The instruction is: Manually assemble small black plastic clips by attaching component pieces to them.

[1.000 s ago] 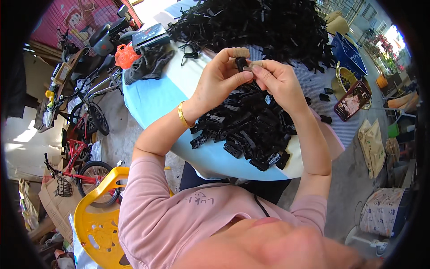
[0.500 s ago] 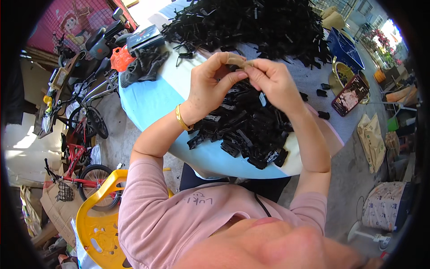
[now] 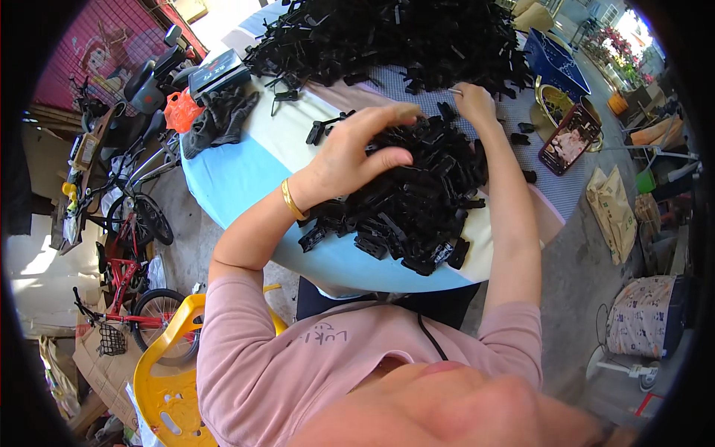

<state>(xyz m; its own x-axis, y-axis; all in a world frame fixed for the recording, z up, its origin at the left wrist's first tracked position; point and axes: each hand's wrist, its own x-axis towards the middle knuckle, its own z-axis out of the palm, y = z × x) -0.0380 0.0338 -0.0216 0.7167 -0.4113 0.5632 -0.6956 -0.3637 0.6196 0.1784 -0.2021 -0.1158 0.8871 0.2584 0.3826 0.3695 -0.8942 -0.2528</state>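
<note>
My left hand (image 3: pixel 361 153) is over the near pile of small black plastic parts (image 3: pixel 395 201), its thumb and fingers curved and well apart, holding nothing I can see. A gold bracelet (image 3: pixel 293 198) circles that wrist. Farther off and to the right, my right hand (image 3: pixel 475 104) reaches to the near edge of a large heap of black plastic pieces (image 3: pixel 395 45). Its fingers are pressed together, and a tiny pale tip shows at them; what they grip is too small to name.
A cloth-covered table (image 3: pixel 238 175) carries both piles. At its right stand a phone (image 3: pixel 570 139), a gold-coloured pot (image 3: pixel 550 97) and a blue tray (image 3: pixel 557 63). Dark gloves (image 3: pixel 220 123), an orange bag (image 3: pixel 181 112) and a box (image 3: pixel 219 73) lie left. A yellow chair (image 3: pixel 160 372) stands nearby.
My hands were together over the near pile, fingers meeting, with a small light-blue piece showing beside them. They have parted: the right reached away to the far heap, the left opened.
</note>
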